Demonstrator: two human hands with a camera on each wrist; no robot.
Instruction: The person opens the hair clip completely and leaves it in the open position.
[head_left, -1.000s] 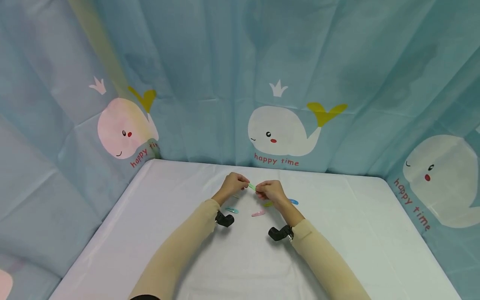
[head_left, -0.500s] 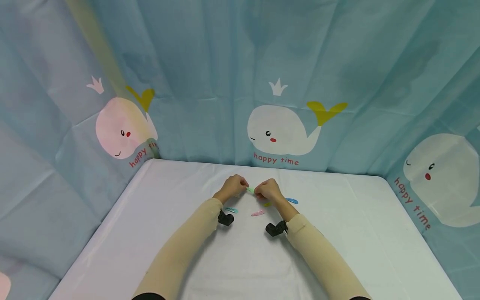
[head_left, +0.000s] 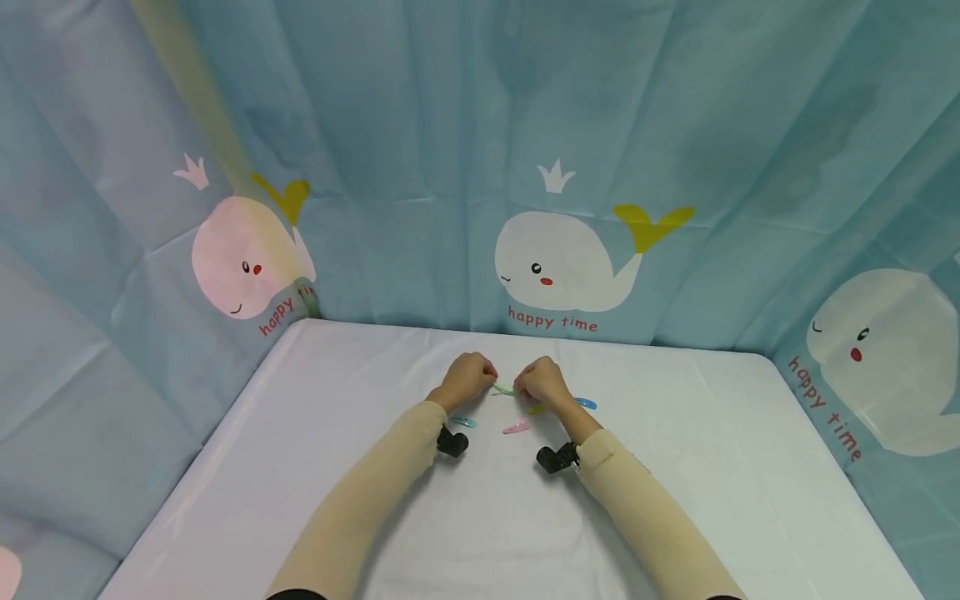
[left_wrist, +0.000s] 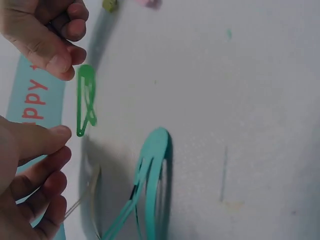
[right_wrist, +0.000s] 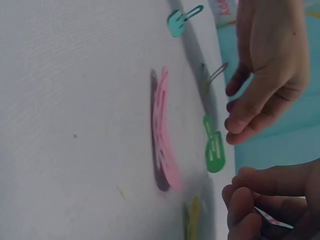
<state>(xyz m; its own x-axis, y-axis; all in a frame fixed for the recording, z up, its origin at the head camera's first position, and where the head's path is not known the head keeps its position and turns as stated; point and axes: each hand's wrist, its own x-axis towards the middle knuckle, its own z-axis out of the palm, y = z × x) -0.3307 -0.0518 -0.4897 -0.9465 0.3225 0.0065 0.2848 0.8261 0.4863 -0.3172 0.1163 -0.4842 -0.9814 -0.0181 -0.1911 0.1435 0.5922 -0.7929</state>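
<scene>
A green snap hair clip [head_left: 505,390] is between my two hands on the white table; its two prongs look spread apart. In the left wrist view, small gaps separate this green clip [left_wrist: 86,95] from the fingertips of both hands. My left hand [head_left: 468,377] is at its left end, fingers loosely bent and holding nothing visible. At the other end is my right hand [head_left: 543,382], its fingers also loosely bent and off the clip [right_wrist: 215,152]. A beige clip [left_wrist: 95,195] lies by the left fingers, partly hidden.
Nearer the body lie a teal clip [head_left: 464,422] and a pink clip [head_left: 516,427]. A yellow clip [head_left: 536,409] and a blue clip [head_left: 586,403] lie by my right hand. A blue whale-print curtain [head_left: 420,250] hangs behind the table.
The green clip was pinched between both hands' fingertips and has come down toward the table. Both hands lowered slightly, and the fingers have let it go.
</scene>
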